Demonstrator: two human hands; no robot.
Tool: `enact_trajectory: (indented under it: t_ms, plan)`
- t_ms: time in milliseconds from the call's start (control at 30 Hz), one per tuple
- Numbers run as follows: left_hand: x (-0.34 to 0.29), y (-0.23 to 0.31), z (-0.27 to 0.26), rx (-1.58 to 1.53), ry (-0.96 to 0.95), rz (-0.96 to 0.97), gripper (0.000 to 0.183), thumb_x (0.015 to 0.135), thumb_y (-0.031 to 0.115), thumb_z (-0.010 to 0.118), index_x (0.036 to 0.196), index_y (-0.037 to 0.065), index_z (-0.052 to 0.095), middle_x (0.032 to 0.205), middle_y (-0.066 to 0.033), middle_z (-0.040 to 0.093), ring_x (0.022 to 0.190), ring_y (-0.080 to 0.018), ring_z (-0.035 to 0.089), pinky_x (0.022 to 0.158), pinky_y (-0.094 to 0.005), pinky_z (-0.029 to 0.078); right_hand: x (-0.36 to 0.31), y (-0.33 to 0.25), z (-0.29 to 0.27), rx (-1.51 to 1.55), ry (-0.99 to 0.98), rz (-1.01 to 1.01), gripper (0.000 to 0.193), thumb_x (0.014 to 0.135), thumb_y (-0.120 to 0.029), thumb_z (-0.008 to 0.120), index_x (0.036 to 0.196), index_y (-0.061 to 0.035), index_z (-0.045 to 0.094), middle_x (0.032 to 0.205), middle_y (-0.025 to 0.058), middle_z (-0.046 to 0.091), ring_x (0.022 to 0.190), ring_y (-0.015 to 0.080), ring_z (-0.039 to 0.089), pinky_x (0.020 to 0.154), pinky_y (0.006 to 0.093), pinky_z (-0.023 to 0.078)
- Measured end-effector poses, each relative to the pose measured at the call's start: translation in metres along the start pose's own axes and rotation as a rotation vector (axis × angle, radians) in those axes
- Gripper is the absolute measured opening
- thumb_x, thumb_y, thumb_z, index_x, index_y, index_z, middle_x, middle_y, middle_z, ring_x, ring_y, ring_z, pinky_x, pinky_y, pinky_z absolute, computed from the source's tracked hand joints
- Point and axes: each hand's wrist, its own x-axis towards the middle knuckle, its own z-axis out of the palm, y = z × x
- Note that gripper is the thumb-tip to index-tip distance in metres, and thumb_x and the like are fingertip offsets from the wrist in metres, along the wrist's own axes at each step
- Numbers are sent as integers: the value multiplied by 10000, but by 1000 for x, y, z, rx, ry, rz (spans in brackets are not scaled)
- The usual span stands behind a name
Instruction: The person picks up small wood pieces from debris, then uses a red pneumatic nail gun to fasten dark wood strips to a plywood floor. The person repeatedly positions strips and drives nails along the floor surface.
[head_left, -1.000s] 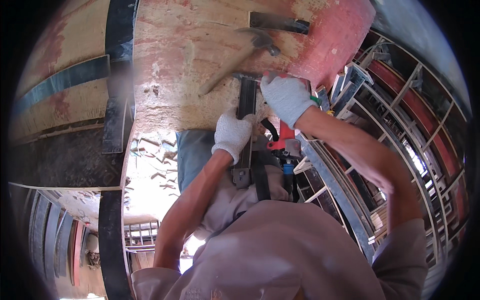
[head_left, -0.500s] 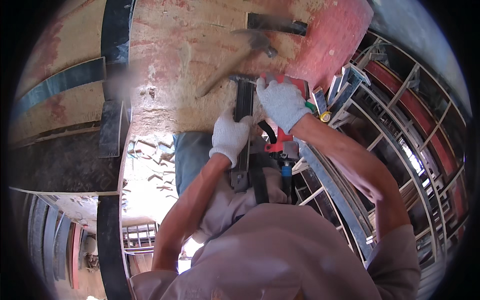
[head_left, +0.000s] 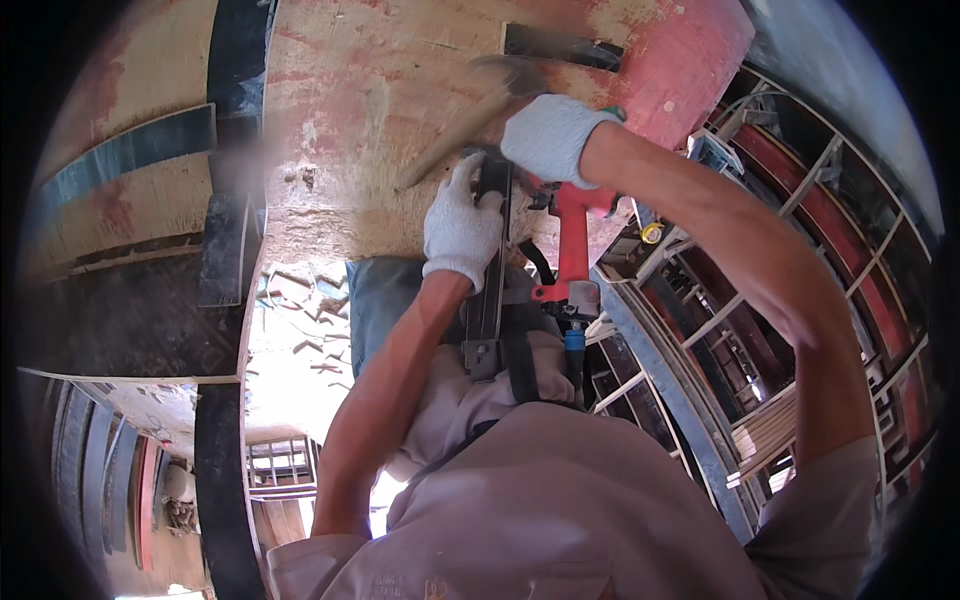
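A red and black nail gun (head_left: 573,240) lies across my lap and the near edge of the bench, its long black magazine (head_left: 489,270) pointing away from me. My gloved left hand (head_left: 462,225) is against the left side of the magazine, thumb at its edge and a finger reaching toward its far end. Beyond the gun's red body, my gloved right hand (head_left: 550,135) is over the bench beside the hammer (head_left: 455,138); its fingers are turned under and hidden. The hammer's head is blurred. A blue hose fitting (head_left: 574,340) sits at the gun's near end.
The worn wooden bench top (head_left: 340,110) carries a dark curved strip (head_left: 562,46) at its far side. At right stand curved slatted frames (head_left: 800,200), with a yellow tape measure (head_left: 652,233) near them. Dark panels (head_left: 120,310) are at left; scraps (head_left: 315,330) litter the floor.
My right hand has left the red part of the nail gun and moved up and away toward the hammer head. My left hand has slid a little farther along the magazine, its fingers stretching out.
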Motion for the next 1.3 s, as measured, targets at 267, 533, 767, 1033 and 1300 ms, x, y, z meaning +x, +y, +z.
enact_trajectory:
  t_ms: [267, 533, 767, 1033, 1300]
  plan:
    - [25, -9, 16, 81, 10, 105, 273, 910, 214, 614, 1164, 137, 676, 1192, -204, 658, 1058, -427, 646, 925, -509, 514, 6, 17, -3, -2, -89, -127, 147, 799, -119, 633, 879, -48, 735, 846, 200, 721, 812, 395, 722, 692, 500, 587]
    - [37, -13, 20, 137, 22, 209, 225, 927, 239, 603, 1122, 156, 677, 1132, -202, 654, 1011, -424, 655, 880, -516, 520, -27, 6, 8, 80, -93, 5, 300, 821, -120, 627, 1114, -82, 682, 846, 214, 691, 823, 401, 710, 713, 508, 571]
    - [33, -19, 23, 72, 39, 199, 238, 911, 264, 637, 1092, 111, 628, 1080, -198, 668, 988, -424, 662, 869, -504, 521, -96, -39, 35, 811, -83, 530, 523, 965, -159, 546, 1463, -33, 446, 966, 254, 706, 827, 384, 712, 750, 474, 564]
    - [-1, -38, 12, -378, -269, -207, 503, 967, 329, 680, 1305, -2, 510, 1029, -195, 704, 723, -252, 732, 616, -353, 613, -132, -110, 42, 1257, 264, 714, 505, 950, -136, 552, 1446, -57, 497, 841, 232, 675, 764, 372, 694, 702, 456, 542]
    - [-32, -15, 0, -731, -517, -437, 310, 1069, 309, 513, 1180, 25, 569, 846, -138, 700, 667, -233, 712, 586, -346, 608, -92, -173, 79, 990, 668, 771, 532, 939, -130, 552, 1459, -70, 456, 871, 224, 670, 760, 431, 663, 690, 533, 526]
